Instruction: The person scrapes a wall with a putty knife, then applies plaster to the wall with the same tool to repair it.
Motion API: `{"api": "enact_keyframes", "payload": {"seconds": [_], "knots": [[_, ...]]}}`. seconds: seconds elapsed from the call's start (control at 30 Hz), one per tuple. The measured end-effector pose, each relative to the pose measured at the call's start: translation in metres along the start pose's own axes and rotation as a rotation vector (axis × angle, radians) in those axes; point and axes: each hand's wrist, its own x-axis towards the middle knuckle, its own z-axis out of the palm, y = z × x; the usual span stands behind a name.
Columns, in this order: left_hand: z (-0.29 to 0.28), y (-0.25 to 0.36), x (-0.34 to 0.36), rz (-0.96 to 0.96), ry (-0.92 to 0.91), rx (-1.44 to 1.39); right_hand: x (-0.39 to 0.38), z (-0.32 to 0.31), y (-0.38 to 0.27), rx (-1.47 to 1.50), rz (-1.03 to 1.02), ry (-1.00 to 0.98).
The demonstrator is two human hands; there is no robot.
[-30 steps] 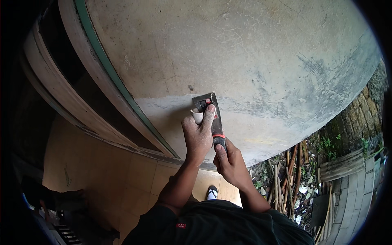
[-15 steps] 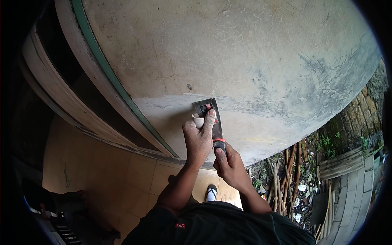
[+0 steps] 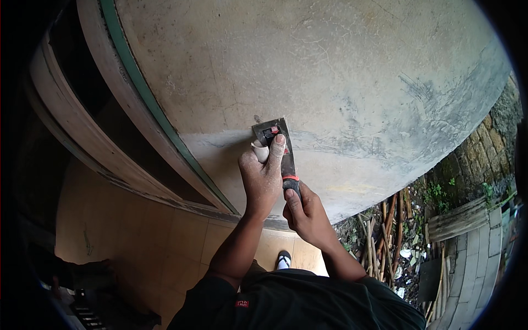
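Pale plaster, head view: the wall (image 3: 352, 82) is filling the upper part, bending toward the rim, and is showing fine cracks and grey smears on its right side.
Smoother band: a lighter patch (image 3: 330, 170) is running along the wall's lower part, under a ragged, greyish upper edge.
Scraper: the dark flat-bladed scraper (image 3: 289, 164) is standing in front of the wall near the middle, its broad blade end pointing up and its handle (image 3: 292, 186) down; the blade end seems to be touching the plaster just below a small dark spot, though depth is hard to judge from above.
Red ring: an orange-red band (image 3: 290, 178) is circling the scraper where blade meets handle.
Left hand: the dusty left hand (image 3: 259, 179) is clasping the blade from its left side, thumb lying straight along the front face; the remaining fingers are mostly hiding, so their exact spread cannot be told.
White piece: a tube-like white piece (image 3: 259, 152) is sitting at the left forefinger, beside the blade.
Right hand: the right hand (image 3: 309, 214) is closing firmly around the handle, thumb along it, fingers curling beneath.
Green strip: a green edge (image 3: 144, 91) is bordering the wall on the left, beside a wooden frame (image 3: 104, 60).
Ground: tan tiles (image 3: 126, 225) are spreading below; sticks (image 3: 388, 231) are lying at right.
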Motion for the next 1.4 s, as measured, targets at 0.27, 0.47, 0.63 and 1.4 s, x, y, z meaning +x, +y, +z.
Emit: {"api": "enact_keyframes", "payload": {"seconds": [0.27,0.47,0.63,1.4], "knots": [[-0.008,-0.016,-0.006,0.005,-0.007,0.032,-0.007,0.002,0.005,0.015,0.016,-0.027],[-0.009,-0.008,-0.004,0.024,-0.028,0.046,-0.008,0.000,0.002,-0.007,-0.002,-0.025],[-0.008,-0.018,-0.004,0.069,-0.042,0.061,-0.008,0.001,0.009,0.017,0.053,-0.030],[-0.009,-0.007,-0.003,-0.031,-0.001,0.070,-0.002,0.004,0.008,-0.153,-0.052,0.035]]}}
